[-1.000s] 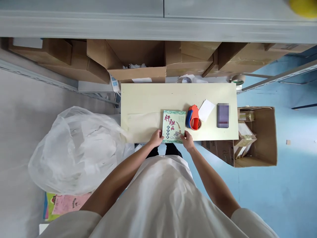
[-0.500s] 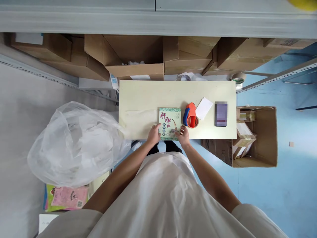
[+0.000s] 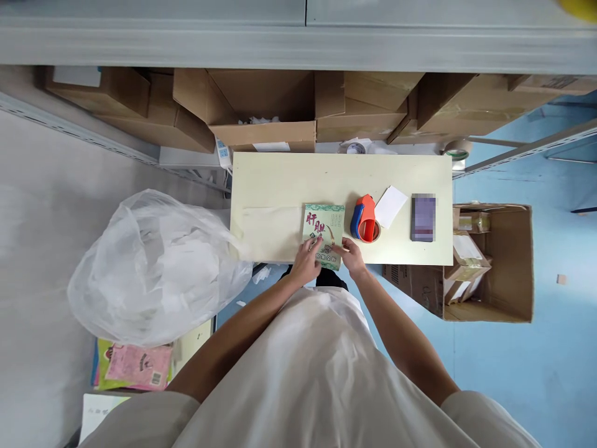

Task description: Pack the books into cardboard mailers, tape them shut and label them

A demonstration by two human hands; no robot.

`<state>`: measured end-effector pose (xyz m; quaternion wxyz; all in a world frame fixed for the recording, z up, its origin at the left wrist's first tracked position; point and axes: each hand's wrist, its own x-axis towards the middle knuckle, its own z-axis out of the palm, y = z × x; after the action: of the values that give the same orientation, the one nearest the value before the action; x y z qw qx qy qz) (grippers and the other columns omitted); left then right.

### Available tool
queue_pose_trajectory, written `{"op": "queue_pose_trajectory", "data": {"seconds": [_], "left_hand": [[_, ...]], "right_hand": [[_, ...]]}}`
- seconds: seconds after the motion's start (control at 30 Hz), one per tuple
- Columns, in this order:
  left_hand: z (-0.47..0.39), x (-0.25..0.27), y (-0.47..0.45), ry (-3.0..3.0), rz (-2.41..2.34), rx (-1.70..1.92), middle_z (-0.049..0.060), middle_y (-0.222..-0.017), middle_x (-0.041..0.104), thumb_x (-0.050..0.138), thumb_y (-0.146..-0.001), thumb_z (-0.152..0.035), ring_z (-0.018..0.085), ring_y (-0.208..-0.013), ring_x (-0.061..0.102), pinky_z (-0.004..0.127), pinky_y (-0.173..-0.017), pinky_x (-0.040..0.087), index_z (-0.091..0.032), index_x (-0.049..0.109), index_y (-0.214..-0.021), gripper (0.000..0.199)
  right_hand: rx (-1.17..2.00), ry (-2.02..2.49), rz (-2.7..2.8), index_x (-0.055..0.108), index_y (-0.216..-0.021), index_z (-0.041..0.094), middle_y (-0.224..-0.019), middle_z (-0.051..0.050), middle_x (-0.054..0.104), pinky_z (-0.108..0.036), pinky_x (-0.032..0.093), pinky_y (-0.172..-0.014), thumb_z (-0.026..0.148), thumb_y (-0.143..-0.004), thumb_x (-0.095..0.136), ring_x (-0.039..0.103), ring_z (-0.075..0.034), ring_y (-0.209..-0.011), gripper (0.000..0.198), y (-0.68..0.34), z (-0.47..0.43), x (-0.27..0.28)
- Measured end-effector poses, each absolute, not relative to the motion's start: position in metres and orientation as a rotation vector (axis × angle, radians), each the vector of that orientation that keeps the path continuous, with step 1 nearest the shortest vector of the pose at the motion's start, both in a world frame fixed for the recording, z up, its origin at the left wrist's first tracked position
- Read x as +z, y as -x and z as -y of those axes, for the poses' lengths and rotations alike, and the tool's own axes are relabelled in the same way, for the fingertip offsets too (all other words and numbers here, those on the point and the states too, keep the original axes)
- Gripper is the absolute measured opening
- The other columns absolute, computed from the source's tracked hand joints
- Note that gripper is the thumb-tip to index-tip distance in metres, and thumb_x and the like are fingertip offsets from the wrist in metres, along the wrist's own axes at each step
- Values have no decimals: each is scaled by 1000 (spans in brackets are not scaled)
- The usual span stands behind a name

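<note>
A pale green book (image 3: 334,219) with dark red and black Chinese lettering lies at the front edge of the cream table, its lower edge jutting slightly past it. Over the lower left of its cover rests my left hand (image 3: 306,260), fingers stretched onto the print and not wrapped around it. My right hand (image 3: 352,255) grips the book's lower right edge, fingertips on the cover; its thumb is hard to make out. Just right of the book lies an orange and blue tape dispenser (image 3: 365,218) with a roll of brown tape.
White paper slips (image 3: 390,206) and a dark phone-like item (image 3: 423,218), partly pixelated, lie on the table (image 3: 280,180). Cardboard boxes (image 3: 265,132) line the shelf behind. An open carton (image 3: 508,261) with parcels stands right; a translucent plastic bag (image 3: 153,267) bulges left.
My left hand has moved from the book's left edge onto its cover. My right hand stays at the right edge. The whole view has shifted slightly.
</note>
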<state>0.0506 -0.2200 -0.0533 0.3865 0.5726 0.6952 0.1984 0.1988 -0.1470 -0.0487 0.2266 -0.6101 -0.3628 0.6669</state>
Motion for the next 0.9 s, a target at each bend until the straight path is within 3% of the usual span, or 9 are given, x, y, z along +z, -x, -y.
{"op": "queue_pose_trajectory", "data": {"seconds": [0.23,0.5,0.6,0.7,0.8,0.9], "left_hand": [[211,-37,-79,-1328,-1653,611,12,-142,37,49,-75,-14,27,-135,32,44,-112,26,-24,37,-141,69],[183,-33,-87,-980,-1365,921,10,-129,54,42,-82,-18,24,-120,50,40,-101,42,-22,44,-132,51],[187,-32,-69,-841,-1370,979,10,-117,60,42,-87,-26,22,-108,58,36,-91,47,-20,48,-126,40],[195,-32,-42,-857,-1535,1028,10,-108,62,43,-90,-35,22,-105,57,35,-91,46,-18,58,-110,31],[200,-36,-15,-895,-1686,942,7,-92,64,41,-91,-38,21,-95,59,34,-86,46,-18,64,-88,31],[202,-43,6,-809,-1773,833,5,-84,65,39,-91,-37,21,-86,61,33,-79,47,-18,63,-83,31]], "right_hand": [[1753,1672,891,63,-88,18,-85,-6,71,-34,54,-67,37,-55,75,66,-20,-71,41,-198,153,-27],[1254,1912,1478,57,-100,21,-96,-7,65,-34,52,-67,38,-63,69,60,-19,-77,42,-203,144,5],[1339,1751,1604,54,-104,20,-102,-8,60,-34,53,-68,38,-66,67,59,-19,-81,44,-184,152,4],[1484,1595,1633,55,-110,21,-109,-9,56,-35,53,-72,39,-70,64,58,-19,-86,44,-164,160,-5],[1623,1532,1629,59,-111,24,-111,-8,56,-37,52,-79,39,-72,61,57,-19,-93,42,-147,162,-18],[1794,1518,1548,65,-109,24,-110,-6,59,-40,48,-89,39,-72,61,56,-21,-99,40,-132,157,-33]]}}
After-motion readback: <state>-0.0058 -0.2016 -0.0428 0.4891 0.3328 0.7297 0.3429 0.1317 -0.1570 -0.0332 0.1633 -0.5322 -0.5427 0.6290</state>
